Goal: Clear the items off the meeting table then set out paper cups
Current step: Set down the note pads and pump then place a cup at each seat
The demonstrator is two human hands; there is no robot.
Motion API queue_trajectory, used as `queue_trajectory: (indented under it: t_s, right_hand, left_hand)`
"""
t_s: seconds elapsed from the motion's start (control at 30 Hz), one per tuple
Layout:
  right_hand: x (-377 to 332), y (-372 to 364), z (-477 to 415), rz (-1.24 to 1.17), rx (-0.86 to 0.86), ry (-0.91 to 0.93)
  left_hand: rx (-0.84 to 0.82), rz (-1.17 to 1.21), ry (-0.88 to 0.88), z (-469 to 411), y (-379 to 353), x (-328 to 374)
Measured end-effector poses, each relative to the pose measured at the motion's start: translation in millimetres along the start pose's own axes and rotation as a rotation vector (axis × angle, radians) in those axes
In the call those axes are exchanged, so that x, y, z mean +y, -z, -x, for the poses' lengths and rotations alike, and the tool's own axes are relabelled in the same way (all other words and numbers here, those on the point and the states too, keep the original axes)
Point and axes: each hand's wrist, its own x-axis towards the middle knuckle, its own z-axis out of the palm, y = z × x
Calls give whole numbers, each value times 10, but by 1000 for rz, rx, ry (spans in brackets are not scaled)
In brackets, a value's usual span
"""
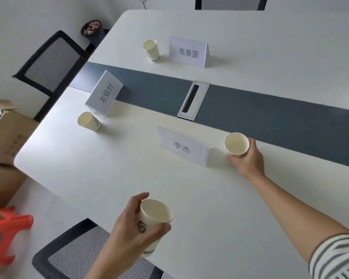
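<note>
Clearing seeming done, cups partly out. Far cup (151, 50) and side cup (89, 121) are standing on meeting table (250, 47). Your right hand (248, 160) is gripping third cup (236, 144) just beside nearest card (182, 149). Your left hand (133, 228) is clutching fourth cup (154, 220) over near edge, still needing spot.

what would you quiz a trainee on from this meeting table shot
1. Multiple choice: how many cups are in view? A two, B four, C six.
2. True or false: the left hand holds nothing.
3. Short answer: what does the right hand grip, and beside which thing?

Key
1. B: the far cup, the left cup, and one in each hand.
2. False: it grips a logo cup.
3. A paper cup, beside the nearest name card.
</note>
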Motion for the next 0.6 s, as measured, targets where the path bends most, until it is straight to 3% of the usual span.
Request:
queue_trajectory:
  t_s: [0.27,0.37,0.6]
  right_hand:
    - [-86,272,462,113,-11,-28]
    - [-302,477,1091,-28,-2,-35]
    - [-756,735,3071,-395,-282,-106]
  left_hand:
    - [-79,8,-182,168,88,125]
    - [-165,48,-257,250,134,137]
    - [-455,-114,-485,529,-35,40]
